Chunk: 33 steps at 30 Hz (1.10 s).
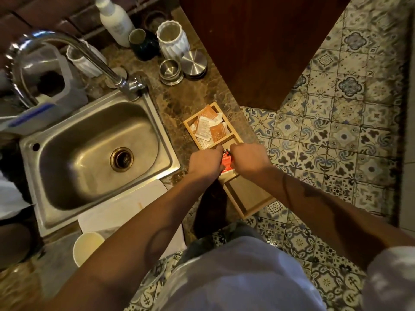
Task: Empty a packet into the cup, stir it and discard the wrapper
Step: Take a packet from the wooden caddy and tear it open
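Both hands meet over a wooden organiser tray point(248, 208) on the marble counter. My left hand point(205, 162) and my right hand point(250, 159) each pinch the top of a red packet point(227, 164) that hangs between them; most of it is hidden by the fingers. The tray's far compartment holds several orange and white sachets point(210, 127). A white paper cup point(86, 246) stands on the counter near my left forearm, which hides part of its rim.
A steel sink point(94, 149) with a curved tap point(67, 44) lies to the left. White vases, steel tins and a bottle crowd the counter's back. A white cloth point(125, 212) lies beside the sink. Patterned floor tiles are on the right.
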Available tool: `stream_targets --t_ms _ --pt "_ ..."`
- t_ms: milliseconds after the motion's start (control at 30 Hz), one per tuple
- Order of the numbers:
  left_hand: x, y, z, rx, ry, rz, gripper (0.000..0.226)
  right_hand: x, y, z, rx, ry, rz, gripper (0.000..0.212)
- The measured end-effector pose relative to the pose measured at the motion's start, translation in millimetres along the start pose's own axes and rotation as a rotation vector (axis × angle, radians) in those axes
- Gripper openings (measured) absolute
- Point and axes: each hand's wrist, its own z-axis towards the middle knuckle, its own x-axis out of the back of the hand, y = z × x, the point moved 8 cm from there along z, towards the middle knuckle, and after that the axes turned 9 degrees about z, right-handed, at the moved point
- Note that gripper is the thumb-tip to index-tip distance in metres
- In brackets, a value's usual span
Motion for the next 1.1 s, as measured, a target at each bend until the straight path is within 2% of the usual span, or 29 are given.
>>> stream_targets --t_ms 200,467,667,800,933,1100 --pt "-3.0 -2.5 3.7 0.022 -0.015 -0.034 0.033 0.5 4.7 3.2 0.033 0.031 0.036 0.022" --pt "-3.2 -5.9 2.6 0.044 0.004 -0.094 0.019 -4.7 11.7 1.9 0.064 0.059 0.143 0.009" --pt "-3.6 -9.7 -1.6 0.042 0.014 -0.182 0.020 -5.3 17.8 0.3 0.063 0.069 0.233 0.006" --pt "-7.6 -15.0 -8.7 0.065 0.011 -0.326 0.019 -8.0 25.1 2.1 0.040 0.048 0.343 0.007" --pt "-6.9 -25.5 -17.4 0.113 0.042 -0.524 0.014 -5.3 36.0 4.4 0.000 -0.029 0.590 0.030" --pt "24.7 -42.1 -36.9 0.154 0.210 -0.807 0.013 35.9 25.6 -13.7 0.081 -0.002 0.839 0.017"
